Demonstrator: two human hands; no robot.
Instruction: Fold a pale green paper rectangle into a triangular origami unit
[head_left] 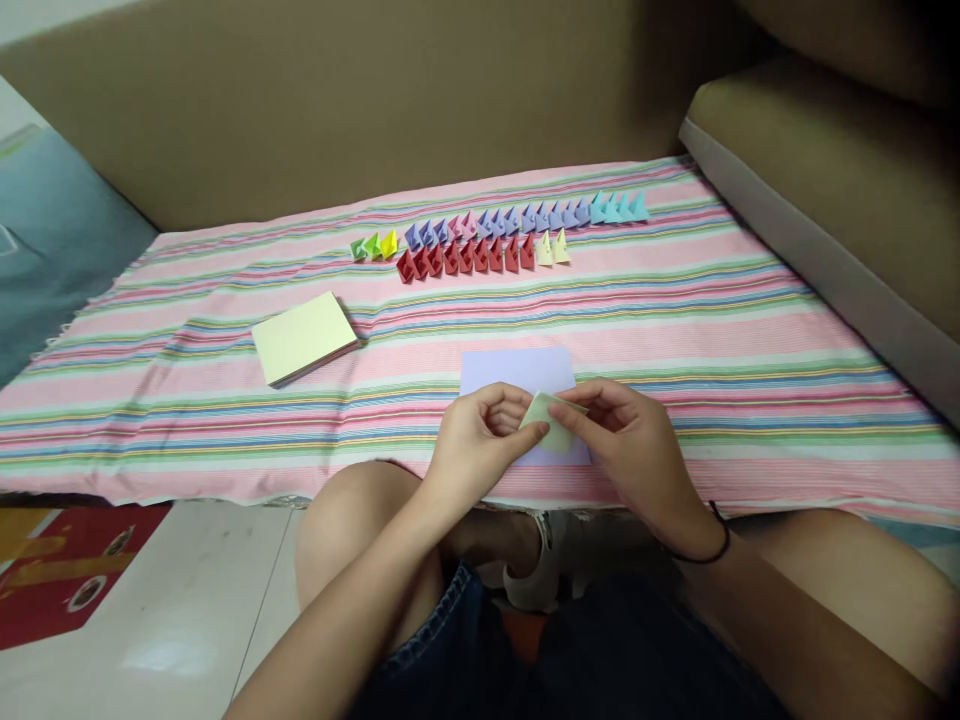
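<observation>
Between my two hands is a small folded piece of pale yellow-green paper (553, 430). My left hand (487, 425) pinches its left side, the thumb lying across the front. With thumb and fingers, my right hand (619, 430) grips its upper right part, where a thin flap sticks out. A dark band circles my right wrist. Beneath the folded paper lies a flat lavender sheet (514, 370), partly covered by my hands. The fingers behind the folded paper are partly hidden.
A stack of pale yellow paper (304, 338) lies to the left on the striped cloth (405, 400). Farther back stand rows of small folded paper pieces (480, 255) in red, purple, pink, blue, green and yellow. A brown cushion (840, 190) borders the right side.
</observation>
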